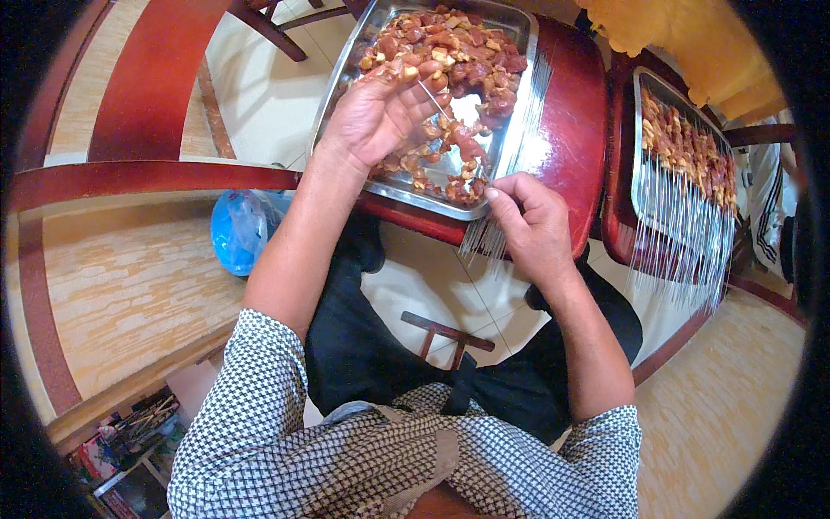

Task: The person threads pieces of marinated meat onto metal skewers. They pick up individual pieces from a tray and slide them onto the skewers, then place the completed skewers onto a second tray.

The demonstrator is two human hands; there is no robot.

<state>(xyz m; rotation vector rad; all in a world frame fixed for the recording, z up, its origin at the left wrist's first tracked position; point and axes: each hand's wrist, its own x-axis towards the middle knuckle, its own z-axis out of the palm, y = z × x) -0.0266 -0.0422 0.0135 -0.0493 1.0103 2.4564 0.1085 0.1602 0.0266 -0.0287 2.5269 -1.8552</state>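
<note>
A metal tray (335,95) of marinated meat chunks (450,43) lies in front of me. My left hand (380,112) is over its left side, palm turned up and fingers curled around a meat chunk (410,73). A thin skewer (434,98) runs from these fingers down toward the tray's near right corner. At that corner my right hand (534,221) is closed in a pinch, apparently on the skewer's other end. Meat pieces (467,145) lie along the line between the hands; whether they are threaded or lying in the tray, I cannot tell.
Loose metal skewers (529,112) lie along the tray's right side on a red chair seat (575,130). Farther right, a second tray (640,164) holds loaded skewers (687,147), their bare ends overhanging. A blue bin (232,232) with a plastic bag stands at left, near a red chair frame (156,177).
</note>
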